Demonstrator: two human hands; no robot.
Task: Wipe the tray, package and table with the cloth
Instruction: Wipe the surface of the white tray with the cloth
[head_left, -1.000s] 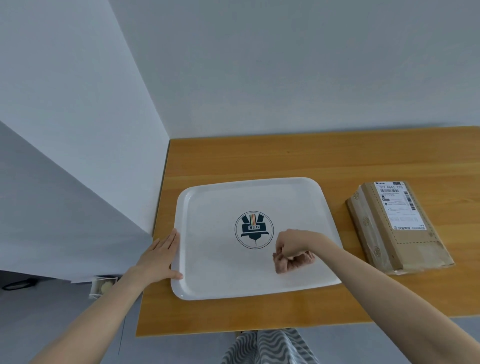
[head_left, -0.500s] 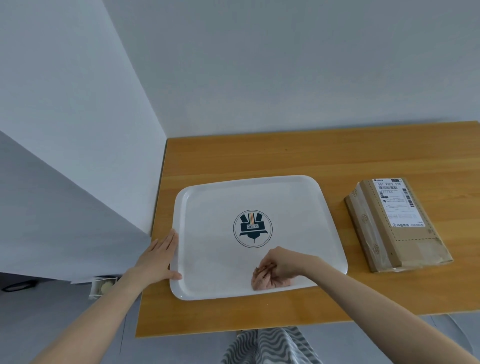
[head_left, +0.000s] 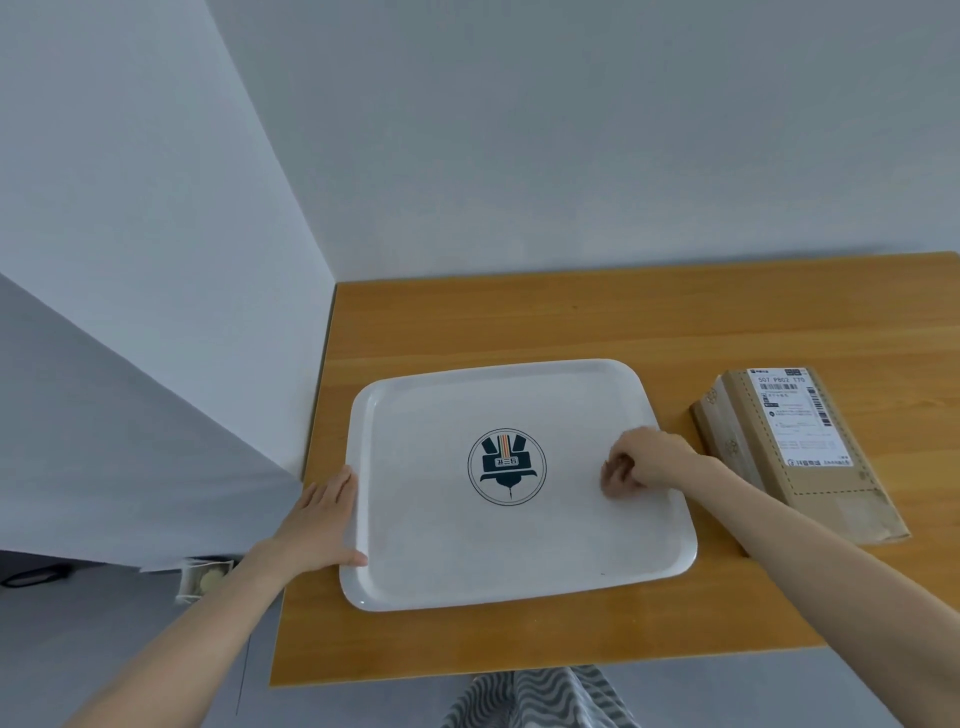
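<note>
A white tray with a dark round logo lies on the wooden table. My right hand is curled over the tray's right part, right of the logo, and grips a small pinkish cloth that is almost wholly hidden under the fingers. My left hand lies flat with straight fingers against the tray's left rim, thumb on the rim. A brown cardboard package with a white shipping label lies on the table to the right of the tray, apart from my hand.
White walls meet the table at its left and far edges. The table's front edge runs just below the tray, and a grey-striped fabric shows beneath it. Bare wood stretches behind the tray and package.
My right hand with the cloth has swept from the tray's lower middle, near the front rim, up and to the right. My left hand has stayed on the left rim.
</note>
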